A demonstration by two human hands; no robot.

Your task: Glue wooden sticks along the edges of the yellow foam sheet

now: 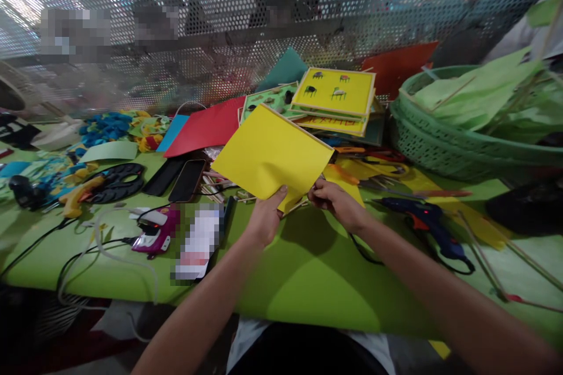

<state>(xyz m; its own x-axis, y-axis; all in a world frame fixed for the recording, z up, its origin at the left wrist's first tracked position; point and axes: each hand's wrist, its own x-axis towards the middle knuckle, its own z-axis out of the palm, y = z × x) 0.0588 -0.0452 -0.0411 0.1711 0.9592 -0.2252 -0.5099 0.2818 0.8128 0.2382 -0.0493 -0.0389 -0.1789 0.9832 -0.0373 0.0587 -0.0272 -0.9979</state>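
My left hand (267, 214) grips a yellow sheet (268, 149) by its near edge, thumb on top and the other fingers hidden beneath. The sheet is tilted above the table, and a thin wooden strip (299, 126) runs along its far edge. At the sheet's right-hand side, my right hand (332, 199) is closed in a pinch. Whatever sits between those fingertips is too small to make out. A pale thin stick (299, 206) shows between the two hands, close to the sheet's near edge.
Framed yellow boards (334, 91) are stacked behind the sheet. Green baskets (440, 143) stand at right, near a blue glue gun (433, 220). Leftward lie a yellow-handled glue gun (81, 194), a phone (187, 180), a purple power strip (156, 231) and cables. Perforated metal (211, 70) rises behind the table.
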